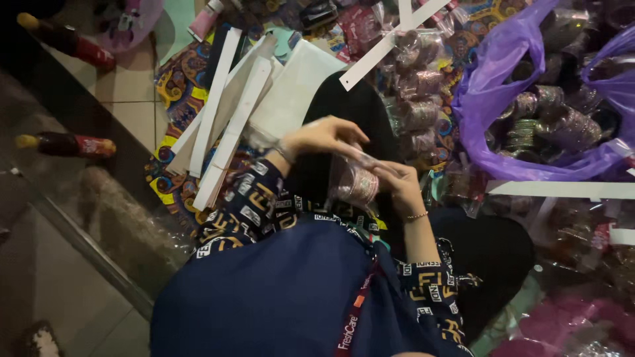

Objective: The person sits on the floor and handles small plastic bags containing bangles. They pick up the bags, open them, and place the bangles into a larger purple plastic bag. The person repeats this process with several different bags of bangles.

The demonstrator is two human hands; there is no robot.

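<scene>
A clear packet of pink bangles (355,184) sits over the person's lap, held between both hands — the left hand (324,137) pinching its top edge with curled fingers, the right hand (401,186) gripping its side. Beyond lie white card strips (233,132), a purple bag (489,99) of bangles, and two red bottles (66,144) on the floor.

Dark sleeves (258,205) with repeated letter print, navy scarf (278,291), bead bracelet (417,216), red lanyard (357,311)

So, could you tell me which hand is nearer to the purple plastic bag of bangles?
Right hand: it sits on the side towards the purple plastic bag. The left hand is further away.
</scene>
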